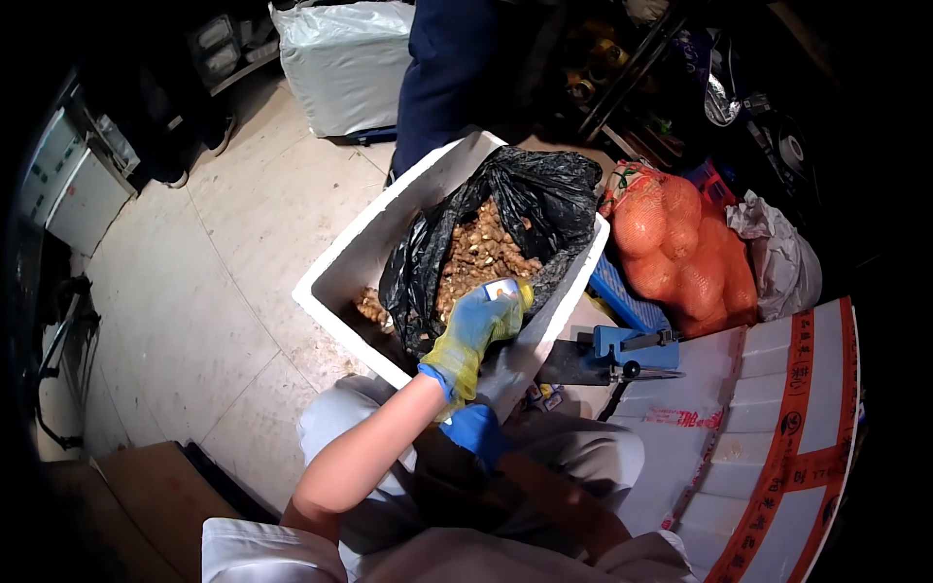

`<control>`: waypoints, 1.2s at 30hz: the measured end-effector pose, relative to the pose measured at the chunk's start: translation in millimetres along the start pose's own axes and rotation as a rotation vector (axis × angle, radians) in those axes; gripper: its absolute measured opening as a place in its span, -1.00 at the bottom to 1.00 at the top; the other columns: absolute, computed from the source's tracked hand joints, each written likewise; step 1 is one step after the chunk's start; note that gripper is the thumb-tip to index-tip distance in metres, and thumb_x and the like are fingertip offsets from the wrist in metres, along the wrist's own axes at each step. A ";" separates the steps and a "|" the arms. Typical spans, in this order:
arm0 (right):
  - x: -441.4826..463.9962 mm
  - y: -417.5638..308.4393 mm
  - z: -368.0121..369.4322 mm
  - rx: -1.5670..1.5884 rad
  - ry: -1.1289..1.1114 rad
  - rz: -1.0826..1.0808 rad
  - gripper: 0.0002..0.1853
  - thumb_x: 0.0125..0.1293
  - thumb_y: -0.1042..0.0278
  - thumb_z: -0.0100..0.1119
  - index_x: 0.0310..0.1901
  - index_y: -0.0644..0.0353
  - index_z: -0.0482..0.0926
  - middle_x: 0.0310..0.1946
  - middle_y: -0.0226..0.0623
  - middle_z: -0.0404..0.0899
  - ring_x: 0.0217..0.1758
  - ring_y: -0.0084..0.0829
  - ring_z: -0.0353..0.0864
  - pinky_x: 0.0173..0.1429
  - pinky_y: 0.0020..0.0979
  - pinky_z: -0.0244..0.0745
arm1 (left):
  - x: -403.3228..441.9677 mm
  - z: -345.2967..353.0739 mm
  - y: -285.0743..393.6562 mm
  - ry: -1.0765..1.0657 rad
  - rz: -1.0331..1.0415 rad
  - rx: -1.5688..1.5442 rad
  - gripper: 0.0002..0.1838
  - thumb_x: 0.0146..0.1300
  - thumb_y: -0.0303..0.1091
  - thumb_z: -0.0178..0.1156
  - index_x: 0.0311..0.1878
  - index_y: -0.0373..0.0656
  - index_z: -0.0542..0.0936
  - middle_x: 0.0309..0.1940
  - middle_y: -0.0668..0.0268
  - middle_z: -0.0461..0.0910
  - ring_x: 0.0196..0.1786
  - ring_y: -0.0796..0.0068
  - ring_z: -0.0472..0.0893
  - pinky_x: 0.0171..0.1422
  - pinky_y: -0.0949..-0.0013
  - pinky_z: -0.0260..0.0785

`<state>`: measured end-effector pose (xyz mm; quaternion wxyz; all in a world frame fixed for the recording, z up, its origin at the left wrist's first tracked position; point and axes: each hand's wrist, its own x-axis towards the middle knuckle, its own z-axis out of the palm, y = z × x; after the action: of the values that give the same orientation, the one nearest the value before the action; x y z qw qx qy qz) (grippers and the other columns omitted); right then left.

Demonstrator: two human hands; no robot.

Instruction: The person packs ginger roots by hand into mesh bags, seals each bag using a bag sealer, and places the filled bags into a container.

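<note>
My left hand (pixel 476 335), in a yellow and blue glove, reaches over the near side of a white foam box (pixel 355 248). Its fingers are curled, and a small patch printed in white, blue and orange (pixel 503 290) shows at them; whether this is a held item or part of the glove is unclear. Just beyond the hand lies a heap of ginger (pixel 481 248) in a black plastic bag (pixel 554 185) lining the box. Low at my lap, my right hand (pixel 474 432) wears a blue glove; shadow and the left wrist hide its fingers.
Right of the box lie an orange net sack (pixel 666 243) of round produce, a crumpled white bag (pixel 777 257) and a blue clamp-like device (pixel 637 350). A taped white carton (pixel 729 437) stands nearer. Behind are a person's dark trouser leg (pixel 437 78) and a silver-white wrapped block (pixel 345 68).
</note>
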<state>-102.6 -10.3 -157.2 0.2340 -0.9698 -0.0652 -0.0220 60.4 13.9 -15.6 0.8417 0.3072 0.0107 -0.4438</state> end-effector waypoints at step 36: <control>85.4 -129.0 -302.4 -0.060 -0.029 -0.710 -0.77 -0.07 0.34 0.07 -0.32 0.20 0.47 -0.54 -0.21 0.42 -0.53 -0.33 0.39 -0.45 -0.37 0.30 | -54.5 -115.5 137.9 0.545 0.657 0.176 -0.87 0.10 -0.44 0.06 -0.27 -0.24 0.43 -0.37 0.31 0.44 -0.31 0.55 0.45 -0.20 0.62 0.35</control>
<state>-39.4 -24.7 176.2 0.1822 -0.8934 -0.4007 -0.0900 160.8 172.6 -23.5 0.8753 0.4708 0.0961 -0.0541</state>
